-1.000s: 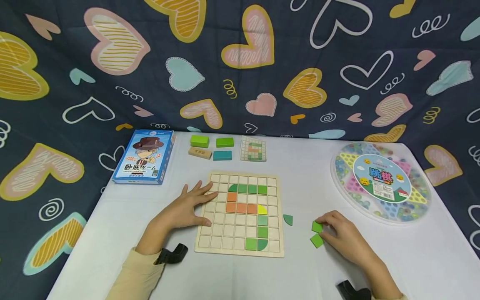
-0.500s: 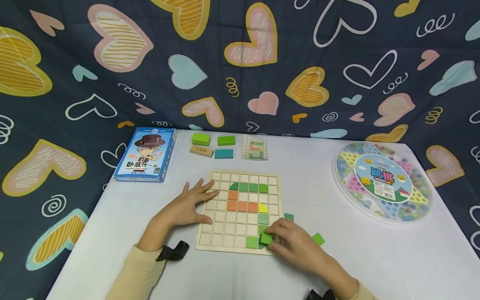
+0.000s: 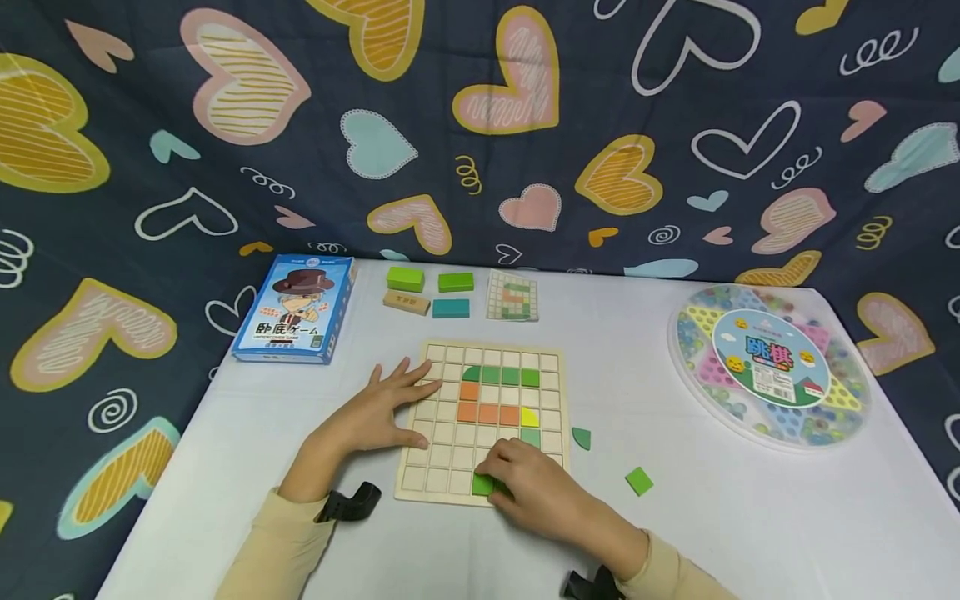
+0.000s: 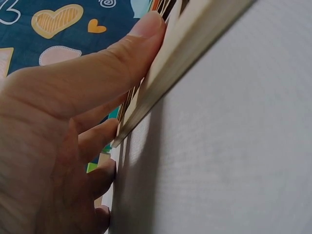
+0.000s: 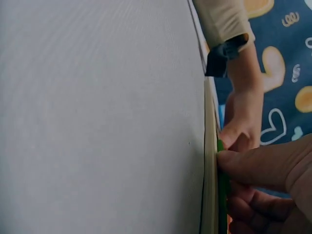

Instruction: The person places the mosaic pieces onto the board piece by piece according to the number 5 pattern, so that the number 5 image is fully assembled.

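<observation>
A square wooden grid board lies on the white table, with green, orange and yellow tiles set in some cells. My left hand rests with spread fingers on its left edge; in the left wrist view the thumb lies along the rim. At the board's front row my right hand pinches a green square tile between thumb and fingers. The same green tile edge shows by the thumb in the right wrist view. My right hand covers the board's lower right cells.
Right of the board lie a loose green square tile and a green quarter-round tile. Behind it stand small blocks and a pattern card. A blue game box is back left, a round marble-game case back right.
My right hand has picked up one of the two loose green square tiles and carried it left onto the board's front row. My left hand has stayed at the board's edge.
</observation>
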Motion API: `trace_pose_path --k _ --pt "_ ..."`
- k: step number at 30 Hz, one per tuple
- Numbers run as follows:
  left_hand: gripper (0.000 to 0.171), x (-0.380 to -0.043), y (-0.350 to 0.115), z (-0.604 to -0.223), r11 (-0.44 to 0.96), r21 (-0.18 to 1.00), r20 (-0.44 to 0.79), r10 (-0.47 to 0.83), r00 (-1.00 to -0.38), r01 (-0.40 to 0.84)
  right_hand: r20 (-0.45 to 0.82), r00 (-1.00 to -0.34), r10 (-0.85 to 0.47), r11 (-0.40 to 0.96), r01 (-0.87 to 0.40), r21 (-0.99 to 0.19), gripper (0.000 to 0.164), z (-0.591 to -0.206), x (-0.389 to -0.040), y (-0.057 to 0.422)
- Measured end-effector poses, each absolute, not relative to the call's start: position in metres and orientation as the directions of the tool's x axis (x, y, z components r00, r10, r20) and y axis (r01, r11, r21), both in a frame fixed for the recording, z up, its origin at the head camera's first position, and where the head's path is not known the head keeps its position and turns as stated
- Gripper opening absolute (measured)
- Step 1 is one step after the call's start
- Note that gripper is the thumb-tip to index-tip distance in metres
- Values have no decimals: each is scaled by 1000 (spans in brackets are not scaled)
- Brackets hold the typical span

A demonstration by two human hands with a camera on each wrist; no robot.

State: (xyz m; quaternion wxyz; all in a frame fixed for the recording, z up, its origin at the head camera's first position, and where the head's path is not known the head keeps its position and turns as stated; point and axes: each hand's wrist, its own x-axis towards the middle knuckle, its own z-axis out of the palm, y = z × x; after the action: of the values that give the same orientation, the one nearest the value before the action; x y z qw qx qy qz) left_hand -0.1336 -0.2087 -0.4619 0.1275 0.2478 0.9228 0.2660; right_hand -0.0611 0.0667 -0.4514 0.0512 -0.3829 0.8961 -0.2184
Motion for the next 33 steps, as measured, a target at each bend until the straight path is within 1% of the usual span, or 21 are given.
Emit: trace_pose_path --k 3,6,9,11,13,15,19,23,27,30,33 --pt "87 -134 -208 -462 735 553 -100 526 -845 392 61 -717 -695 622 -641 -449 28 -450 -61 70" --pt "87 -133 -207 -462 733 553 -101 531 -841 396 83 -758 -647 646 -603 -469 32 -446 -63 84" --pt "88 -134 -206 -462 733 552 -109 535 -838 396 130 -826 -549 693 -537 -481 33 -445 -68 109" --pt "88 -134 -206 -461 735 555 -116 533 -838 391 147 -874 -463 745 -474 -469 34 -447 -71 127" --pt "87 -134 -206 -461 739 552 -120 530 -839 388 131 -914 -383 797 -399 -454 35 -449 -74 143" --pt "87 -134 -207 -462 741 547 -119 529 -840 389 97 -938 -333 833 -341 -435 35 -452 -76 155" --pt "87 -134 -208 -463 745 547 -127 524 -842 382 57 -944 -324 851 -317 -418 30 -455 -79 164" --pt "87 -134 -208 -464 743 549 -133 529 -838 382 77 -948 -308 860 -312 -404 25 -456 -78 162" --pt "87 -134 -208 -464 743 549 -131 529 -838 383 103 -948 -300 851 -315 -420 27 -449 -74 152" --pt "87 -133 -208 -463 744 547 -127 526 -841 383 129 -922 -365 802 -382 -459 28 -444 -69 138" --pt "87 -134 -209 -463 746 543 -126 527 -841 386 145 -875 -462 724 -467 -508 28 -441 -65 119"
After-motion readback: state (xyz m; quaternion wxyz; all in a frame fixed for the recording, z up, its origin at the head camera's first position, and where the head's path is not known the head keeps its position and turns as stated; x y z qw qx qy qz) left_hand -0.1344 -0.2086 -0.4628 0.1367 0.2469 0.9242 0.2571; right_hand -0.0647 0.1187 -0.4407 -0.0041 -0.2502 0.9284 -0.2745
